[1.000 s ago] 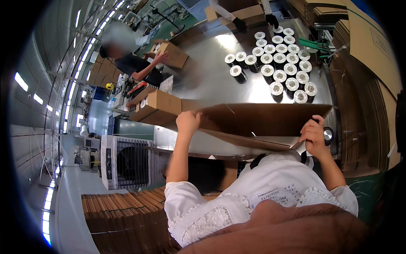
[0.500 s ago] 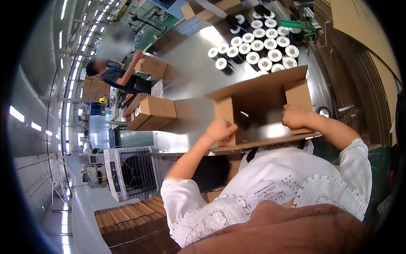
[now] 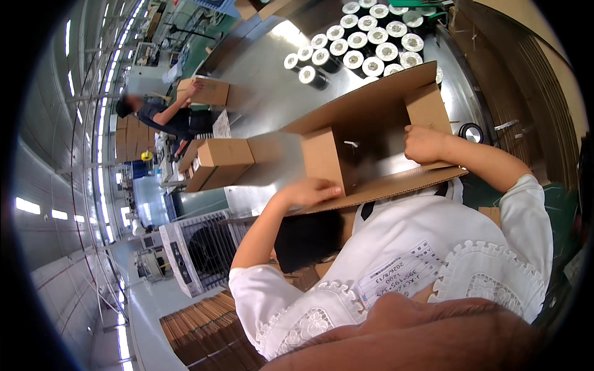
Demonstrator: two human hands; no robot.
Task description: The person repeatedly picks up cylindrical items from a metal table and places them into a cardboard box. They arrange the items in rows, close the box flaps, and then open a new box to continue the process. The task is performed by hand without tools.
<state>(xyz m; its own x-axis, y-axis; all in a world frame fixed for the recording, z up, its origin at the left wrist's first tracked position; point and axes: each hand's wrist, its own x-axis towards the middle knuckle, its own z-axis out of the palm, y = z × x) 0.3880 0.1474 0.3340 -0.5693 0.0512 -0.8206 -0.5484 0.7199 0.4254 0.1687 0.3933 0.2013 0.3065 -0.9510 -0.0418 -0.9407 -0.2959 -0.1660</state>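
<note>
Cardboard is what both hands work on: a brown corrugated cardboard box (image 3: pixel 371 133) sits opened out at the centre of the frame on the shiny metal table (image 3: pixel 260 74), its walls already standing and the short flaps partly folded, so I judge it half formed, with the long flaps not yet closed and nothing inside it; the left hand (image 3: pixel 309 191) lies with fingers curled over the lower left flap edge, gripping it; the right hand (image 3: pixel 424 143) is closed on the small right flap, pressing it inward; above the box, at upper right, a cluster of black cylindrical spools with white tops (image 3: pixel 365 43) stands near its far wall; left of centre rests a closed brown carton (image 3: pixel 216 161); at upper left another person (image 3: pixel 158 114) handles a separate carton (image 3: pixel 207 91), well apart; none of these blocks the flaps
</note>
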